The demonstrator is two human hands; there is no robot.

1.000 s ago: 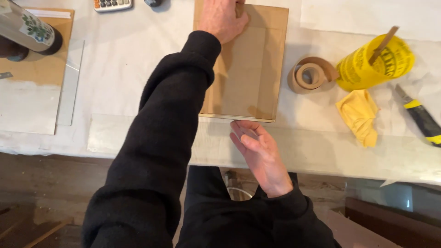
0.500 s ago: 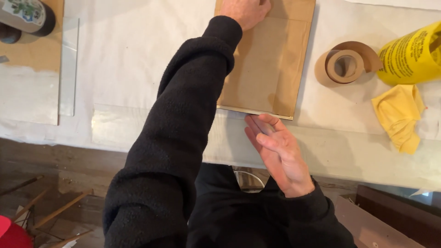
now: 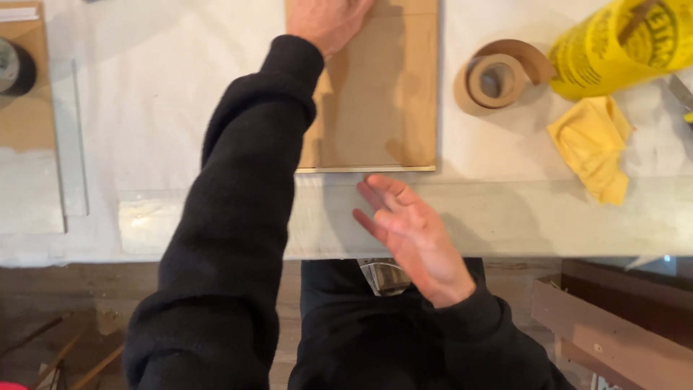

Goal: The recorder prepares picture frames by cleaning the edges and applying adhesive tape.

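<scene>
Soft even daylight, faint shadows, slight motion blur

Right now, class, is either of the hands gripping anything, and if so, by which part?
Neither grips anything. The left hand lies flat on the brown board, pressing near its far end. The right hand is open and empty, close to the board's near edge.

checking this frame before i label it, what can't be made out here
Head view, the only one:
- Left hand: fingers cut off by the top edge where it presses on the brown board.
- Board's far end: beyond the top edge; its left side is hidden under the black sleeve.
- Yellow container: cut off at the top and right edges.
- Right hand: slightly blurred, open, holding nothing; whether its fingertips touch the board's near edge is unclear.
- Dark round thing: cropped by the left edge.
</scene>
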